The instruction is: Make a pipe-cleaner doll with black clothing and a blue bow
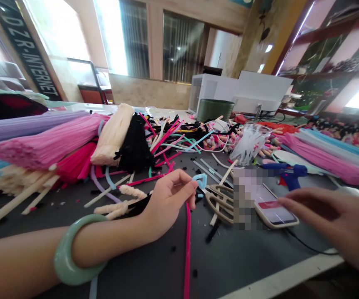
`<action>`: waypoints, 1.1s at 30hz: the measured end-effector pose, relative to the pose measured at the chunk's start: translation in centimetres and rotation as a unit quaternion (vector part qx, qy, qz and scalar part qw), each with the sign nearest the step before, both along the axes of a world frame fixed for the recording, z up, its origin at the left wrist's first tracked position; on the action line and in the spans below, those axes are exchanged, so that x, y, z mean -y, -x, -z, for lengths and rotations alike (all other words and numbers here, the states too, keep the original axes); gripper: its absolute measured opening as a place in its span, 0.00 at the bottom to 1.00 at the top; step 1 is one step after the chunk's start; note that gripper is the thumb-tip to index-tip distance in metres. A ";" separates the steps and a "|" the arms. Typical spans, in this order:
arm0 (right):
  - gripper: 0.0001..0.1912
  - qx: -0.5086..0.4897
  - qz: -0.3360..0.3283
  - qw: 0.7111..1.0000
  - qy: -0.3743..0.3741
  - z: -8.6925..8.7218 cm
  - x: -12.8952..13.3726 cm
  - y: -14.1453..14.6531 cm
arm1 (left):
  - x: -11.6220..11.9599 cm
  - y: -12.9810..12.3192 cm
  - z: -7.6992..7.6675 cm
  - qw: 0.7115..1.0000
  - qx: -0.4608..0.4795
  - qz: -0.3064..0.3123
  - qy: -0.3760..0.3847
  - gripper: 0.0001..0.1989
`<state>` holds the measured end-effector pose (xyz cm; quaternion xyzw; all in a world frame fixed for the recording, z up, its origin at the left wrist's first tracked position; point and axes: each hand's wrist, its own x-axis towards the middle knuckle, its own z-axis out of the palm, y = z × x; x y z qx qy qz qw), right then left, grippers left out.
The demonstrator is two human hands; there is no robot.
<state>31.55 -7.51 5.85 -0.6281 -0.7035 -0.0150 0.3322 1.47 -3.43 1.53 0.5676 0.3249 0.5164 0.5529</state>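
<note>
My left hand (pixel 175 191), with a green bangle (pixel 64 253) on its wrist, pinches a light blue pipe cleaner (pixel 200 181) bent into a small loop. Below its fingers a bright pink pipe cleaner (pixel 187 253) runs toward the near edge of the table. On the right, my right hand (pixel 325 220) holds nothing, fingers stretched out, a fingertip at the screen of a phone (pixel 276 209). Whether it touches the glass I cannot tell. Scissors (pixel 220 203) with beige handles lie between the hands. Cream twisted pipe cleaner pieces (pixel 117 207) lie behind my left wrist.
Bundles of pink (pixel 48 141), cream (pixel 114 135) and black pipe cleaners (pixel 137 143) lie at left. A blue glue gun (pixel 287 172) rests behind the phone, near a clear cup (pixel 250 143) of translucent sticks. Farther back are a green pot (pixel 215 110) and a monitor (pixel 262 91).
</note>
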 end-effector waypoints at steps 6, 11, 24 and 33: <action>0.09 0.000 -0.167 0.984 0.055 0.0 0.7 10.2 | 0.1 0.0 0.0 1.000 0.022 0.014 -0.005 0.10; 0.10 -0.088 -0.206 0.965 0.133 -0.9 -1.1 11.7 | 0.5 -0.2 -0.2 0.998 0.050 0.023 -0.019 0.07; 0.06 -0.296 -0.239 0.903 0.198 -0.9 -1.8 12.2 | 0.5 -0.2 -0.1 0.994 0.074 0.071 0.045 0.06; 0.06 -0.313 -0.256 0.893 0.199 -0.1 -2.2 12.3 | 0.5 -0.3 -0.1 0.991 0.074 0.092 0.057 0.07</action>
